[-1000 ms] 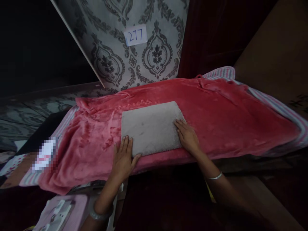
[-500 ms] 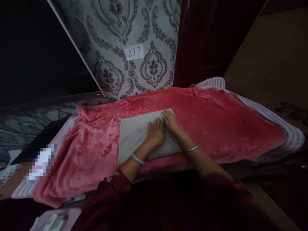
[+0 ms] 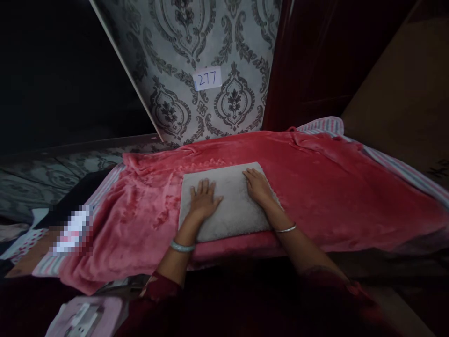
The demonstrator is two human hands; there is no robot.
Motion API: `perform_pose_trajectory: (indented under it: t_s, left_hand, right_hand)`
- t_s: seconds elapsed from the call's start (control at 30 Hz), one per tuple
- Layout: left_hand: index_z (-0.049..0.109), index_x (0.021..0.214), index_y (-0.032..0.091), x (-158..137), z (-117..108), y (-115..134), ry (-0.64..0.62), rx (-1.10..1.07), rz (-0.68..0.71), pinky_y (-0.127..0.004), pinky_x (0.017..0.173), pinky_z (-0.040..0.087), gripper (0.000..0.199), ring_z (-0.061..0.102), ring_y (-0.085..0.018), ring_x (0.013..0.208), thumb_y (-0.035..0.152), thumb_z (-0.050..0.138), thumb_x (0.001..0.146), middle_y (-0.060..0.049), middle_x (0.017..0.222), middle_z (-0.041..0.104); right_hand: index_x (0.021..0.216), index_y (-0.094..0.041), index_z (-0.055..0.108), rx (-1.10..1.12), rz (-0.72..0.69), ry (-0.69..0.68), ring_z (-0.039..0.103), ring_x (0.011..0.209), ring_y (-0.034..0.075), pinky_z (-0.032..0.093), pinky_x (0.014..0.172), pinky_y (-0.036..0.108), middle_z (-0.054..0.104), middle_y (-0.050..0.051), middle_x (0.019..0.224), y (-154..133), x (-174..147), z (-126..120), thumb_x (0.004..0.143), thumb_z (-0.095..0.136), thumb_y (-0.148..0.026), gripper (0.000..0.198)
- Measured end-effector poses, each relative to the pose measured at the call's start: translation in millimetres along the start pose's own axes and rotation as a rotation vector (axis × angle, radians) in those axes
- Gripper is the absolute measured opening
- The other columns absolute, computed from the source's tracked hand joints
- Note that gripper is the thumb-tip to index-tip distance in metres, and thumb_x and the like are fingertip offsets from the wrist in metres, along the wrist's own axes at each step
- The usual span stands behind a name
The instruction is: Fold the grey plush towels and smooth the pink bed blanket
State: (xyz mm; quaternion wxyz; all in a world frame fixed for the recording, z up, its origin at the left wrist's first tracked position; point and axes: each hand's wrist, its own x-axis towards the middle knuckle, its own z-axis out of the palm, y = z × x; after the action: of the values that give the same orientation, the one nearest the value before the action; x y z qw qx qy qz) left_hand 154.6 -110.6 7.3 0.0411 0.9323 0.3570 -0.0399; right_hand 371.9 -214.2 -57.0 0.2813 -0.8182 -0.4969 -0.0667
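Observation:
A grey, fuzzy rectangular cloth (image 3: 231, 206) lies flat on a red plush blanket (image 3: 322, 187). My left hand (image 3: 204, 201) rests palm down on the cloth's left half, its fingers spread. Over the cloth's upper right part lies my right hand (image 3: 258, 186), palm down with the fingers stretched toward the far edge. Neither hand grips anything. A pale bangle circles the left wrist and a thin silver one the right.
Striped fabric (image 3: 396, 164) shows under the blanket's edges. Behind stands a patterned wall with a paper label (image 3: 207, 78) reading 277. A large cardboard box (image 3: 403, 79) is at the right. A pink object (image 3: 110, 313) sits at the lower left.
My left hand has moved left across the cloth and its fingers have spread. My right hand stays near the upper right of the cloth. The view has shifted slightly.

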Motion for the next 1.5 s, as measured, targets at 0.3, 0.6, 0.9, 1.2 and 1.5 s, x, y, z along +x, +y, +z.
perform_pose_trajectory:
  t_s: [0.3,0.6,0.9,1.2,1.5]
  left_hand:
    - [0.035,0.159,0.007,-12.5,-14.9,-68.0,0.083,-0.038,-0.197,-0.070,0.123,0.016,0.066,0.018,-0.039,0.158,0.043,0.035,0.104,-0.021,0.169,0.025]
    - [0.043,0.155,0.013,53.9,-40.2,-1.7,0.108,-0.054,0.096,-0.059,0.128,0.014,0.060,0.024,-0.031,0.158,0.043,0.041,0.103,-0.018,0.168,0.032]
    - [0.038,0.159,0.017,75.2,3.0,18.0,0.144,-0.021,0.237,-0.054,0.127,0.021,0.062,0.030,-0.027,0.156,0.048,0.029,0.106,-0.015,0.166,0.037]
    - [0.039,0.158,0.016,77.6,-2.5,-34.4,0.096,-0.009,0.183,-0.048,0.129,0.018,0.066,0.031,-0.026,0.155,0.053,0.033,0.104,-0.015,0.165,0.039]
    - [0.042,0.155,0.007,65.8,2.5,-107.7,0.148,-0.209,0.069,-0.040,0.127,0.023,0.060,0.032,-0.023,0.155,0.036,0.035,0.102,-0.019,0.164,0.040]
  right_hand:
    - [0.145,-0.013,0.060,-0.037,0.021,-0.039,0.042,0.147,0.028,0.034,0.121,0.047,0.051,0.012,0.156,-4.5,0.1,-5.1,0.096,0.040,-0.014,0.053]
    - [0.149,-0.017,0.057,-0.095,0.061,-0.072,0.048,0.141,0.027,0.037,0.117,0.043,0.056,0.013,0.151,-34.9,50.2,-30.0,0.101,0.040,-0.023,0.051]
    - [0.152,-0.023,0.052,-0.224,0.027,-0.173,0.037,0.148,0.031,0.025,0.120,0.056,0.048,0.012,0.158,-38.9,32.1,-7.9,0.108,0.034,-0.041,0.051]
    - [0.151,-0.023,0.053,-0.228,0.010,-0.166,0.040,0.145,0.030,0.026,0.119,0.055,0.049,0.011,0.157,-35.3,33.2,-8.9,0.108,0.034,-0.040,0.050]
    - [0.149,-0.021,0.056,-0.169,0.014,-0.143,0.040,0.145,0.032,0.025,0.119,0.058,0.051,0.012,0.155,-34.1,32.9,-6.3,0.107,0.037,-0.039,0.049]
